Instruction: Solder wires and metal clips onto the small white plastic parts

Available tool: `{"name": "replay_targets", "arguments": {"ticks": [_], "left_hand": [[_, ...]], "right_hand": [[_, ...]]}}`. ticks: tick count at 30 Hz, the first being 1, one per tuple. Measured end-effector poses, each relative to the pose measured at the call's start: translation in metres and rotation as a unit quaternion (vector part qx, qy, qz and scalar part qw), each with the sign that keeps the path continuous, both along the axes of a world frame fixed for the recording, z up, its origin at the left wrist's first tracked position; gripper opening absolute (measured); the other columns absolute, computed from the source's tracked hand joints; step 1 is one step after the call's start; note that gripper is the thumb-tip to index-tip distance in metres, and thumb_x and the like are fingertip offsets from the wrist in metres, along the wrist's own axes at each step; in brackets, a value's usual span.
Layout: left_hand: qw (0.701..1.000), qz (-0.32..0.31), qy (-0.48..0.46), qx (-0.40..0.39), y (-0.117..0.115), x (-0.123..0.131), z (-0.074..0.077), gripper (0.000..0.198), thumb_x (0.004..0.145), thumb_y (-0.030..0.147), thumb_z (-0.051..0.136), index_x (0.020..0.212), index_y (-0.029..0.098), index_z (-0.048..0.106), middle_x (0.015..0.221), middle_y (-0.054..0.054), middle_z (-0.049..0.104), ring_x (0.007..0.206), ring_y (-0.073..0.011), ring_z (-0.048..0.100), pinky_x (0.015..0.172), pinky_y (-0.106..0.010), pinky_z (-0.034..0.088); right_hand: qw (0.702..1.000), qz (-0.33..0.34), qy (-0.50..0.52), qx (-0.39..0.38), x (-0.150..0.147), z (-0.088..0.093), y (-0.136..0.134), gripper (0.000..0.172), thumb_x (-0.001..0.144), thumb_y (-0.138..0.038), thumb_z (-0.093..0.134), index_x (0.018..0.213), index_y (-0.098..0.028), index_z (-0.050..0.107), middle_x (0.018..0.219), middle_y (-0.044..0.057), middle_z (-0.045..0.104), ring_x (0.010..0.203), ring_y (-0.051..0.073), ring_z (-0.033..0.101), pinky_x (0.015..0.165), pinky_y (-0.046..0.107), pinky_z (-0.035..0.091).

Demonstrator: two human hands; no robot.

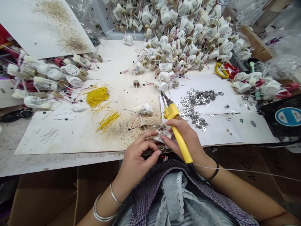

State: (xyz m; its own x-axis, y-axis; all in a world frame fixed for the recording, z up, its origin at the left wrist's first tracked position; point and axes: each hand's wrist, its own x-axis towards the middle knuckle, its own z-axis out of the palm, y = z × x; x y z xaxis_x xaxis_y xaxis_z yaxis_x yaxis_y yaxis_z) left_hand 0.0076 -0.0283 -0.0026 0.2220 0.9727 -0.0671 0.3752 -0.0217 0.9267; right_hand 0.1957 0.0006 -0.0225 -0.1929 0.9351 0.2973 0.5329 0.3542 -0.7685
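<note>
Right hand [184, 136] was clamped on a yellow soldering iron [174, 117], tip raised over white paper [211, 131]; left hand [138, 155] curled, fingertips together, touching a small white plastic part [162, 135] between both hands, at the board's [70, 138] edge.

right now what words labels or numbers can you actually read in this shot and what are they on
round blue-and-white label on the black fan: too small and blurred to read
black marks on the cardboard box: too blurred to read
yellow soldering iron: no text visible
</note>
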Motion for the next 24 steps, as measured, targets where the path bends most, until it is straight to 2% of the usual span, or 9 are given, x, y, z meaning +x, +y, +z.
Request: {"name": "replay_targets", "arguments": {"ticks": [3, 5, 7, 9, 13, 15, 19, 22, 24], "left_hand": [[0.999, -0.001, -0.037, -0.024, -0.006, -0.008, 0.0, 0.012, 0.083, 0.016, 0.06, 0.072, 0.021, 0.063, 0.11, -0.006, 0.069, 0.095, -0.0167, 0.067, 0.088, -0.032, 0.053], [0.997, -0.001, -0.054, -0.055, -0.007, -0.016, 0.0, 0.012, 0.084, 0.018, 0.06, 0.073, 0.021, 0.063, 0.095, -0.003, 0.072, 0.082, -0.0152, 0.068, 0.078, -0.03, 0.054], [0.998, -0.007, -0.029, -0.062, -0.006, -0.023, 0.002, 0.011, 0.085, 0.02, 0.059, 0.075, 0.022, 0.063, 0.079, 0.0, 0.071, 0.073, -0.0147, 0.066, 0.071, -0.03, 0.052], [0.999, -0.015, 0.039, -0.019, -0.005, -0.026, 0.003, 0.01, 0.085, 0.02, 0.06, 0.075, 0.022, 0.062, 0.074, 0.002, 0.069, 0.073, -0.0152, 0.063, 0.073, -0.032, 0.048], [0.972, -0.029, 0.182, 0.143, -0.003, -0.018, 0.003, 0.01, 0.086, 0.016, 0.06, 0.078, 0.021, 0.061, 0.078, 0.002, 0.067, 0.082, -0.0162, 0.06, 0.09, -0.039, 0.037], [0.956, -0.027, 0.224, 0.189, -0.003, -0.009, 0.001, 0.01, 0.087, 0.015, 0.059, 0.078, 0.02, 0.06, 0.078, 0.002, 0.067, 0.083, -0.017, 0.059, 0.094, -0.042, 0.034], [0.941, 0.03, 0.261, 0.212, -0.002, 0.006, -0.003, 0.01, 0.087, 0.017, 0.059, 0.078, 0.02, 0.059, 0.079, 0.0, 0.067, 0.085, -0.0198, 0.056, 0.085, -0.039, 0.035], [0.935, 0.073, 0.265, 0.223, 0.002, 0.012, -0.005, 0.006, 0.086, 0.018, 0.062, 0.081, 0.02, 0.061, 0.095, -0.001, 0.072, 0.092, -0.0213, 0.058, 0.081, -0.039, 0.034], [0.932, 0.077, 0.271, 0.226, 0.005, 0.013, -0.006, 0.006, 0.086, 0.018, 0.063, 0.081, 0.021, 0.061, 0.099, 0.0, 0.073, 0.092, -0.021, 0.06, 0.081, -0.039, 0.032]], "right_hand": [[1.0, 0.02, -0.008, 0.006, 0.0, 0.003, 0.001, 0.036, 0.084, -0.013, 0.061, 0.115, -0.028, 0.051, 0.101, 0.003, 0.06, 0.087, 0.018, 0.065, 0.079, 0.032, 0.056], [0.999, 0.033, 0.0, 0.004, -0.001, 0.005, 0.003, 0.04, 0.083, -0.009, 0.059, 0.117, -0.029, 0.05, 0.106, 0.003, 0.06, 0.09, 0.018, 0.065, 0.081, 0.031, 0.056], [0.999, 0.047, 0.011, 0.01, -0.001, 0.007, 0.006, 0.043, 0.083, -0.007, 0.058, 0.118, -0.03, 0.05, 0.11, 0.003, 0.059, 0.092, 0.017, 0.065, 0.083, 0.032, 0.055], [0.997, 0.065, 0.02, 0.024, -0.002, 0.006, 0.01, 0.044, 0.083, -0.006, 0.057, 0.119, -0.031, 0.05, 0.113, 0.003, 0.059, 0.095, 0.017, 0.065, 0.084, 0.032, 0.055], [0.992, 0.118, 0.016, 0.051, -0.003, -0.003, 0.019, 0.047, 0.085, -0.004, 0.056, 0.122, -0.033, 0.05, 0.112, 0.002, 0.058, 0.099, 0.017, 0.062, 0.085, 0.031, 0.054], [0.989, 0.141, 0.002, 0.05, -0.001, -0.008, 0.021, 0.045, 0.088, -0.005, 0.054, 0.123, -0.034, 0.05, 0.115, 0.002, 0.058, 0.101, 0.016, 0.061, 0.086, 0.031, 0.054], [0.99, 0.123, 0.003, 0.07, 0.005, -0.01, 0.02, 0.037, 0.089, -0.011, 0.057, 0.119, -0.031, 0.053, 0.111, 0.003, 0.06, 0.098, 0.017, 0.062, 0.083, 0.032, 0.054], [0.991, 0.09, 0.042, 0.085, 0.015, -0.003, 0.014, 0.036, 0.084, -0.02, 0.065, 0.117, -0.029, 0.054, 0.107, 0.005, 0.063, 0.099, 0.021, 0.063, 0.083, 0.037, 0.054], [0.99, 0.081, 0.066, 0.093, 0.026, 0.003, 0.006, 0.031, 0.084, -0.023, 0.065, 0.115, -0.027, 0.057, 0.103, 0.006, 0.065, 0.094, 0.022, 0.064, 0.078, 0.037, 0.054]]}}
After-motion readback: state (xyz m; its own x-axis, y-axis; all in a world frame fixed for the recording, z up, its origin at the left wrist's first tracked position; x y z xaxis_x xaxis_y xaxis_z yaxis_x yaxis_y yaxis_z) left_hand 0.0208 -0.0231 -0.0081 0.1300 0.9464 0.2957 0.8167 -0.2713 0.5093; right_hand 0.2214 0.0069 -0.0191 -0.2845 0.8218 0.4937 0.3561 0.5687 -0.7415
